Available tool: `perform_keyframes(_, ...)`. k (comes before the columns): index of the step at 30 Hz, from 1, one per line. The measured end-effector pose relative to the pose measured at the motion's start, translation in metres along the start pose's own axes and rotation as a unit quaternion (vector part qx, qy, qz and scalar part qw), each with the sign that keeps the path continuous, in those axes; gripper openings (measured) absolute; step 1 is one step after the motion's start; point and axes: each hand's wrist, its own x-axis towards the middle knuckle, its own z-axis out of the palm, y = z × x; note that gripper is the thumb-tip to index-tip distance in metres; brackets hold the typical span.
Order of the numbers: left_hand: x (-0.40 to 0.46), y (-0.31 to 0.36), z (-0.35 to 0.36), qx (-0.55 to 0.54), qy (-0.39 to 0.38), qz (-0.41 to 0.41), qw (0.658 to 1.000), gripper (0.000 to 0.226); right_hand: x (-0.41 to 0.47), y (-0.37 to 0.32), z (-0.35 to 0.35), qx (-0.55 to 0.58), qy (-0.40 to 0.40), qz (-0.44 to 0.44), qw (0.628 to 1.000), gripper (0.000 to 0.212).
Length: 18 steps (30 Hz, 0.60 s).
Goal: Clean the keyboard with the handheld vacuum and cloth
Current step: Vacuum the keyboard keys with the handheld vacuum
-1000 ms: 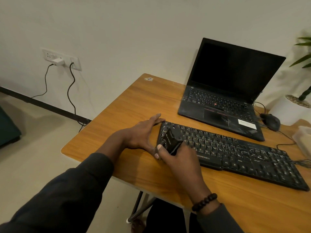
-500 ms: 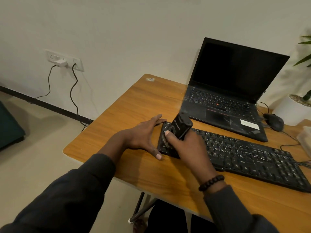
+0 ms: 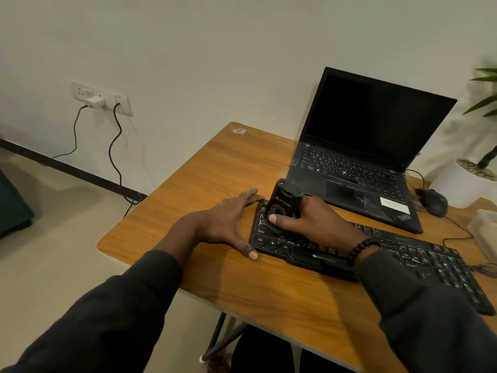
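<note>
A long black keyboard (image 3: 419, 262) lies slantwise on the wooden table (image 3: 215, 168). My right hand (image 3: 314, 222) grips a small black handheld vacuum (image 3: 282, 204), held nearly upright with its lower end on the keys at the keyboard's left end. My left hand (image 3: 228, 222) lies spread against the keyboard's left edge, fingers straight at the far corner and thumb at the near corner. No cloth is in view.
An open black laptop (image 3: 357, 162) stands behind the keyboard. A black mouse (image 3: 433, 201) with its cable, a white plant pot (image 3: 468, 184) and a pale box (image 3: 484, 230) sit at the right. Two cables hang from a wall socket (image 3: 102, 99) at the left.
My right hand has tipped the vacuum from lying low over the keys to standing nearly upright, shifting it a little toward the laptop. My left hand has stayed at the keyboard's left edge.
</note>
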Motion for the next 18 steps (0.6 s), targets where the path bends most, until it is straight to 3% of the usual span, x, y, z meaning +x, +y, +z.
perform_keyframes(4, -0.001, 0.0, 0.0, -0.015, 0.013, 0.011, 1.0, 0.144, 0.006, -0.007, 0.022, 0.026, 0.004, -0.029, 0.999, 0.043)
perform_keyframes(7, -0.001, 0.002, 0.0, -0.033, 0.013, 0.015, 0.999, 0.132, 0.008, -0.009, 0.026, -0.003, -0.003, -0.043, 0.999, 0.041)
perform_keyframes(14, -0.001, 0.002, 0.002, -0.021, 0.01, -0.001, 1.0, 0.136, -0.005, 0.009, -0.003, -0.074, -0.04, -0.026, 0.996, 0.04)
perform_keyframes(18, -0.001, 0.003, 0.001, -0.023, 0.007, -0.004, 1.0, 0.139, -0.001, 0.003, 0.008, 0.014, 0.005, -0.004, 1.0, 0.041)
